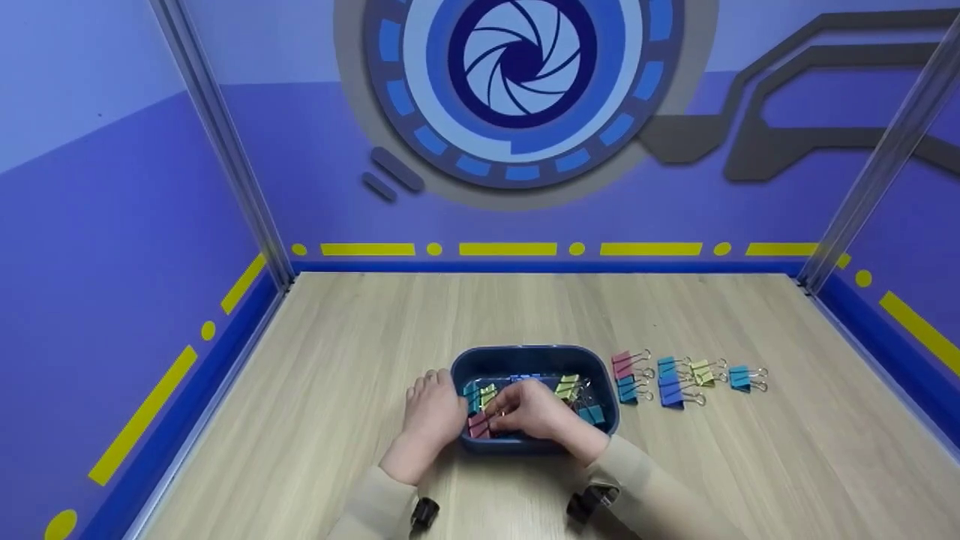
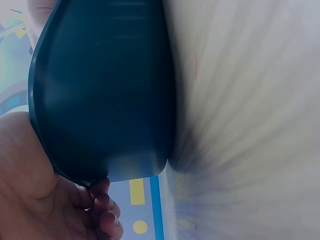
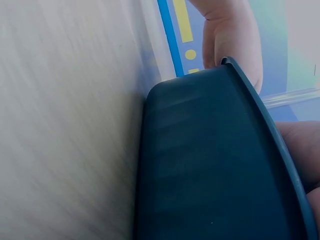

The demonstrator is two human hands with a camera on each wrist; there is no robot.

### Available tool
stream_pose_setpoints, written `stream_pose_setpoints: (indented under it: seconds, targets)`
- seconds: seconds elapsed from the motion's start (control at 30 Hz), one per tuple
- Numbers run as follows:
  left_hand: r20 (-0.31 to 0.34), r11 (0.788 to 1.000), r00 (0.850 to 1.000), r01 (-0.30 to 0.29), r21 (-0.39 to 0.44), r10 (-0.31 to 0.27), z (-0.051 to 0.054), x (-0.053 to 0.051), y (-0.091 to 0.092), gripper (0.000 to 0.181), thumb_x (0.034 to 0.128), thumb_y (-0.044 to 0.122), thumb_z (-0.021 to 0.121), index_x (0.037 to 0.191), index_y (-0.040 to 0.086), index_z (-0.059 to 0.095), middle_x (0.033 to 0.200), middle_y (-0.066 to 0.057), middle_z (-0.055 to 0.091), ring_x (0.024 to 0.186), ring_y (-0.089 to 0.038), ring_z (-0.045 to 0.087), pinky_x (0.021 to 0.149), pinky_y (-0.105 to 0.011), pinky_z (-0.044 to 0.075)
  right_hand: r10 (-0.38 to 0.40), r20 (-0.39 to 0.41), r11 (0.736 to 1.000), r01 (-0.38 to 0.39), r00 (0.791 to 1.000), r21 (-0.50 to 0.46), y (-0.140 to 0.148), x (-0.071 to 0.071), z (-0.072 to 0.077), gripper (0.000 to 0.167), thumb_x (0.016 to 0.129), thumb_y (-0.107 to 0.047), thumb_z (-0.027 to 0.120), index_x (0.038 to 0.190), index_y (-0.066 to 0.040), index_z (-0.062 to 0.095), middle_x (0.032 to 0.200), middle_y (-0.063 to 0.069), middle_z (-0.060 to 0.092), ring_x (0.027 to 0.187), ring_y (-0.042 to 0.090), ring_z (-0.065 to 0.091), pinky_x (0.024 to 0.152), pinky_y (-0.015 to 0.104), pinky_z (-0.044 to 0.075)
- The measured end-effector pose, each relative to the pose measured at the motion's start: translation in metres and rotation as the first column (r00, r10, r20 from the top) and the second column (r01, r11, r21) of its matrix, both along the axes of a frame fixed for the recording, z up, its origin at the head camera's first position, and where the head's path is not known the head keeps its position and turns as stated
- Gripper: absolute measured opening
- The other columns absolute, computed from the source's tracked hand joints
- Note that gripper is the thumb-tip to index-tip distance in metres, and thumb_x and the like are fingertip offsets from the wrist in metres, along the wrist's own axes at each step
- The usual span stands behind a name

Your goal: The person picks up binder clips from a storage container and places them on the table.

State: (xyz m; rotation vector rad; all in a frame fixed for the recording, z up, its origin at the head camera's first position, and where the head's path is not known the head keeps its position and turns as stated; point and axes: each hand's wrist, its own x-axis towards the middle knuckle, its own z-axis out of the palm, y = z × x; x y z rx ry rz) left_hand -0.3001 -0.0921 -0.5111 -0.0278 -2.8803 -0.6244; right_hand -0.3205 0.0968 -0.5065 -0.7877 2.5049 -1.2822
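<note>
A dark blue plastic box (image 1: 536, 448) stands on the table with several binder clips inside. My left hand (image 1: 435, 409) holds its left rim; in the left wrist view the curled fingers (image 2: 111, 220) lie outside the wall. Reaching into the box from the front right, my right hand (image 1: 534, 409) pinches a red binder clip (image 1: 479, 425) near the left wall. Beside that clip lie a teal clip (image 1: 471, 397) and a yellow clip (image 1: 488, 396). Another yellow clip (image 1: 568, 387) and a teal clip (image 1: 592, 415) are on the box's right side. The right palm hides part of the contents.
Right of the box, several binder clips lie on the wooden table (image 1: 360, 330): a red clip (image 1: 624, 365), a blue clip (image 1: 672, 391), a yellow clip (image 1: 702, 373) and a teal clip (image 1: 739, 379) among them. Blue-purple panels (image 1: 300, 165) enclose the table's back and sides.
</note>
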Motion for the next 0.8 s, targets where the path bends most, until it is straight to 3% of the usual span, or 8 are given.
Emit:
stream_pose_setpoints:
  seconds: [0.53,0.67,0.8]
  targets:
    - [0.002,1.000,1.000,-0.004,0.003,0.004,-0.001,0.000,0.000,0.031,0.0914,0.019,0.064,0.112,-0.005,0.060,0.106,-0.020,0.062,0.102,-0.036,0.058,0.086,-0.049,0.043,-0.001,0.226,0.978,0.048,0.974,-0.202,0.008,-0.003,0.004,0.021,0.085,-0.009,0.081,0.102,0.002,0.077,0.095,0.016,0.079,0.075,0.002,0.068,0.067,0.018,0.052]
    - [0.006,1.000,1.000,-0.010,-0.001,0.010,-0.002,-0.001,0.000,0.033,0.0913,0.018,0.065,0.114,-0.005,0.060,0.108,-0.020,0.062,0.104,-0.037,0.058,0.087,-0.050,0.043,-0.003,0.286,0.966,0.077,0.958,-0.247,0.011,-0.004,0.005,0.024,0.085,-0.009,0.080,0.105,0.004,0.076,0.095,0.013,0.079,0.076,0.003,0.068,0.069,0.019,0.054]
    - [0.002,1.000,1.000,-0.014,0.002,0.014,-0.001,-0.001,0.001,0.034,0.0910,0.017,0.065,0.115,-0.006,0.060,0.109,-0.021,0.062,0.103,-0.037,0.059,0.087,-0.050,0.043,0.006,0.373,0.949,0.112,0.928,-0.295,0.016,-0.005,0.005,0.025,0.088,-0.008,0.077,0.109,0.006,0.074,0.096,0.009,0.079,0.080,0.005,0.070,0.075,0.022,0.058]
